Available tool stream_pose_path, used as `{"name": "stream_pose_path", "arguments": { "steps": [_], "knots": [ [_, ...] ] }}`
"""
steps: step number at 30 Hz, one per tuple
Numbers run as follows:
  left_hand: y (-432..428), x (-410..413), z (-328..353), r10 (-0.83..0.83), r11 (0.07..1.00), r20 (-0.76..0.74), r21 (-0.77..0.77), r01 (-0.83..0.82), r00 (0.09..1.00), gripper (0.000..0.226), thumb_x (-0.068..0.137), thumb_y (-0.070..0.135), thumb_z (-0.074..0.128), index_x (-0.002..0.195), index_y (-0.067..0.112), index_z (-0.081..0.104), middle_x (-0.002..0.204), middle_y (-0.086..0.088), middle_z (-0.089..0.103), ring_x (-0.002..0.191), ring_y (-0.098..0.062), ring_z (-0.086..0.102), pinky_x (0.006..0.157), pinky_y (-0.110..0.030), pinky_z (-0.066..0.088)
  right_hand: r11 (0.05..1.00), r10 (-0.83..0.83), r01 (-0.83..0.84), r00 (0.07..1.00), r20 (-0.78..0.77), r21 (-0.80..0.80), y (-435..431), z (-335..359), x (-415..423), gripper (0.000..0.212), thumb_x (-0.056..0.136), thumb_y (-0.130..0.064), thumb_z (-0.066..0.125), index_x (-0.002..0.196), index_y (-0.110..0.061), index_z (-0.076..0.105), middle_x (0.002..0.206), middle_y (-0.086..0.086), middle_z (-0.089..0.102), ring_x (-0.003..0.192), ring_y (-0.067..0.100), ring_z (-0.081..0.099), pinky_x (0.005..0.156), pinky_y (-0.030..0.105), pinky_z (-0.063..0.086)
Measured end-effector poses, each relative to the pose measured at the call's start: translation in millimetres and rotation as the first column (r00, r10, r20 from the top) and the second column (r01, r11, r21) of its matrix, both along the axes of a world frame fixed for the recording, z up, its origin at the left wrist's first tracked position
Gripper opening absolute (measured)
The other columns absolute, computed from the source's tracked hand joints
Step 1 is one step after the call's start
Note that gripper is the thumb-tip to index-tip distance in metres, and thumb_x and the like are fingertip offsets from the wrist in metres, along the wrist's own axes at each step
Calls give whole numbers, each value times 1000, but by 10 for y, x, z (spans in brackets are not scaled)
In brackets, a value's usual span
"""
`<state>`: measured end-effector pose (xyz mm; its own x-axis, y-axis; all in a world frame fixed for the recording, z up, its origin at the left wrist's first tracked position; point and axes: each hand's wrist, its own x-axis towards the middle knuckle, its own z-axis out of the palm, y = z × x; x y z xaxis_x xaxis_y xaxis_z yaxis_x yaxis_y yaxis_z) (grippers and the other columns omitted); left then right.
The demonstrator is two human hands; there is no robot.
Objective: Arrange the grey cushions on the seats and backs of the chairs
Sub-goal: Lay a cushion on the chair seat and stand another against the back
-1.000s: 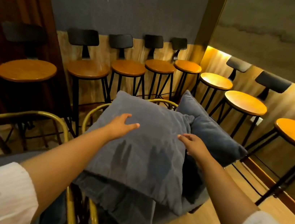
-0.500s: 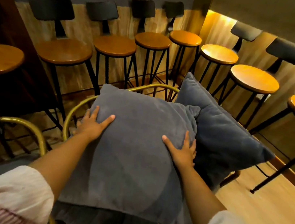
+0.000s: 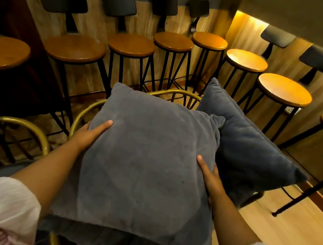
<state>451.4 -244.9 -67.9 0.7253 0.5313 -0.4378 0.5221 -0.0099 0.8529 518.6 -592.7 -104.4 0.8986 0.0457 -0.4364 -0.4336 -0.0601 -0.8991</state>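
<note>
A large grey cushion [image 3: 144, 167] fills the middle of the view, over a gold-framed chair [image 3: 87, 112]. My left hand [image 3: 90, 133] grips its left edge, thumb on top. My right hand [image 3: 209, 176] grips its right edge, fingers tucked behind. A second grey cushion [image 3: 250, 151] leans tilted behind and to the right, touching the first. More grey fabric [image 3: 102, 240] lies beneath the held cushion, on the seat.
Another gold chair frame [image 3: 21, 125] stands at the left. Wooden bar stools [image 3: 132, 45] with black backs line the back wall, and more stools [image 3: 283, 91] run along the right wall. Bare wood floor [image 3: 297, 230] shows at the lower right.
My hands went from hovering over the cushion to pressing on it, then closed around its two side edges. The view has moved closer and tilted down.
</note>
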Motion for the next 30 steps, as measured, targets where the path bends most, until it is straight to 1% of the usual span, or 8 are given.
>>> {"name": "stream_pose_path", "arguments": {
  "steps": [4, 9, 12, 19, 23, 25, 27, 30],
  "knots": [
    [-155, -179, 402, 12, 993, 43, 113, -17, 999, 95, 60, 72, 66, 141, 30, 40, 145, -6, 46, 126, -35, 49, 103, -47, 41, 996, 4, -11, 997, 77, 91, -83, 250, -137, 113, 45, -66, 75, 143, -26, 36, 132, -4, 51, 106, 18, 51, 83, 34, 43],
    [-343, -776, 924, 102, 975, 170, 176, -132, 980, 92, 62, 70, 67, 140, 28, 43, 143, -7, 49, 126, -35, 49, 105, -48, 40, 986, 22, -50, 985, 174, 160, -126, 708, -428, 84, 68, -49, 73, 141, -26, 38, 142, 2, 48, 112, 22, 52, 88, 37, 43],
    [-355, -1286, 1182, 173, 964, 253, 154, -216, 952, 103, 47, 76, 71, 136, 28, 49, 137, -5, 55, 120, -31, 55, 103, -50, 43, 968, 98, -148, 966, 240, 203, -65, 978, -584, 86, 68, -48, 72, 142, -27, 36, 143, 2, 48, 108, 21, 52, 88, 39, 43],
    [-203, -2547, 1525, 351, 882, 409, 157, -444, 842, 76, 69, 54, 72, 135, 23, 49, 127, -2, 57, 108, -25, 54, 90, -40, 45, 928, 222, -310, 905, 363, 205, 557, 1383, -1091, 82, 66, -43, 79, 137, -19, 45, 127, -2, 56, 106, 19, 55, 89, 34, 43],
    [-8, -3241, 1652, 428, 827, 442, 161, -539, 789, 79, 68, 54, 73, 136, 22, 49, 130, -3, 57, 114, -27, 56, 93, -41, 47, 864, 366, -460, 853, 373, 205, 1074, 1462, -1419, 76, 69, -43, 77, 136, -23, 47, 129, 1, 58, 106, 22, 58, 84, 35, 46],
    [113, -3591, 1678, 476, 787, 452, 163, -595, 754, 74, 70, 51, 73, 135, 23, 51, 124, 0, 58, 111, -25, 57, 89, -39, 47, 827, 421, -523, 818, 392, 204, 1349, 1516, -1623, 73, 71, -41, 76, 135, -23, 47, 124, 0, 59, 96, 17, 60, 78, 32, 46],
    [267, -3877, 1661, 510, 764, 460, 144, -628, 727, 70, 72, 49, 72, 134, 23, 52, 121, 1, 59, 108, -24, 57, 86, -38, 46, 792, 463, -573, 789, 403, 212, 1623, 1534, -1804, 78, 66, -43, 78, 134, -21, 47, 119, -1, 59, 88, 9, 58, 74, 28, 45],
    [560, -4309, 1600, 532, 732, 466, 167, -660, 707, 63, 79, 42, 69, 135, 20, 49, 117, -1, 56, 102, -21, 52, 83, -34, 41, 742, 541, -641, 746, 387, 198, 2084, 1533, -2125, 100, 48, -59, 81, 135, -24, 46, 121, -1, 57, 95, 15, 57, 78, 33, 44]
  ]
}}
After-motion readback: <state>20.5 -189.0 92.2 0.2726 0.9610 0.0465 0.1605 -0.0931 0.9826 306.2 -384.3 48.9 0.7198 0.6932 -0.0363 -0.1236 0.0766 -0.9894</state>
